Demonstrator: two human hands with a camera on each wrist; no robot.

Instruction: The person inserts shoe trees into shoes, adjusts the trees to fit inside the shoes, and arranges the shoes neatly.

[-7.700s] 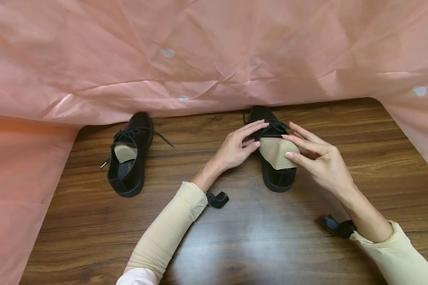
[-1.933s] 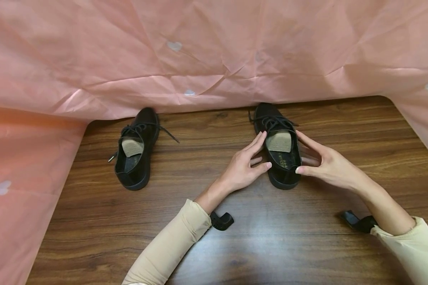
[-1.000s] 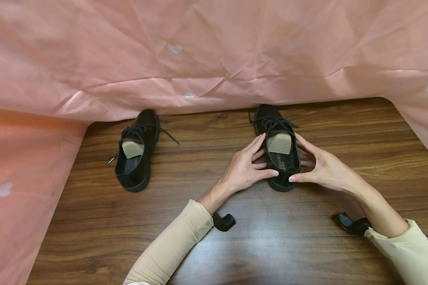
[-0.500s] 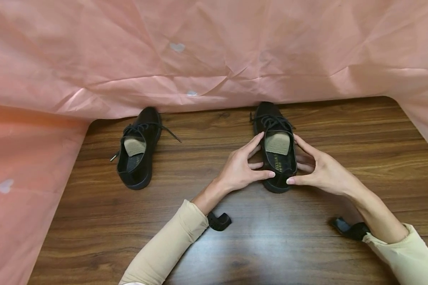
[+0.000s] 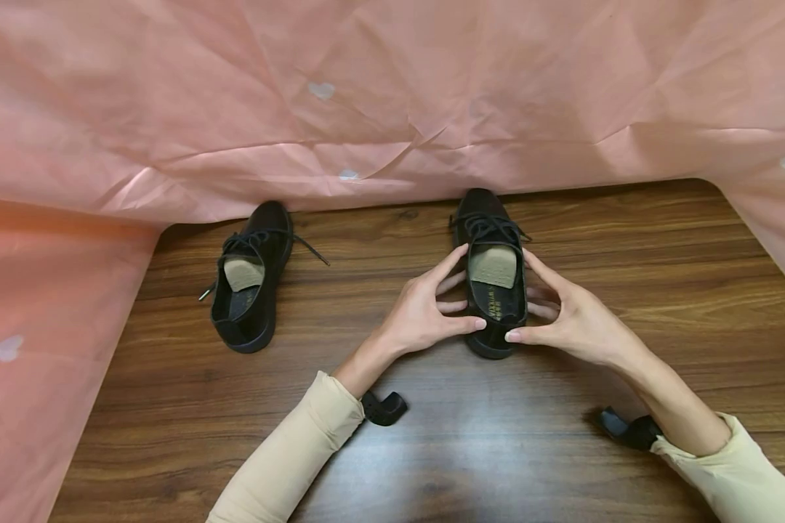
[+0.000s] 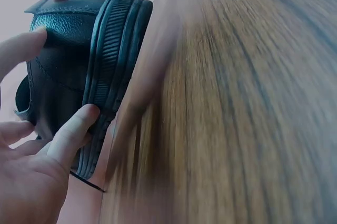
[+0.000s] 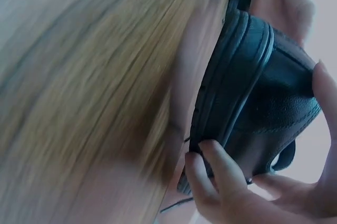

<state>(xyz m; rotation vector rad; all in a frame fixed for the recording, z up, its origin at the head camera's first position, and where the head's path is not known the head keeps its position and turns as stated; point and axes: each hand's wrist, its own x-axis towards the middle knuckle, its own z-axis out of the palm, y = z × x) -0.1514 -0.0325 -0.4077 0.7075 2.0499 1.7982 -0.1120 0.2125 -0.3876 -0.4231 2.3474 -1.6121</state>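
Note:
In the head view, a black lace-up shoe [image 5: 487,231] stands on the wooden surface between my hands, toe pointing away. A beige pad [image 5: 493,267] sits inside its opening, below the tied laces. My left hand [image 5: 419,312] holds the left side, thumb on the heel. My right hand [image 5: 582,319] holds the right side the same way, the two thumbs close together at the back. Both wrist views show fingertips on the sole edge of the shoe [image 6: 63,71] and a thumb on its heel. The pad's front part is hidden in the shoe.
A matching black shoe [image 5: 267,290] with its own beige pad [image 5: 243,274] stands to the left, one lace trailing onto the wood-grain surface [image 5: 366,254]. Pink cloth [image 5: 392,94] with pale hearts hangs behind both toes and along the sides.
Several seconds ago my right hand held the beige pad partly out of the shoe; now it lies inside. Over the last second both hands have shifted the shoe slightly left.

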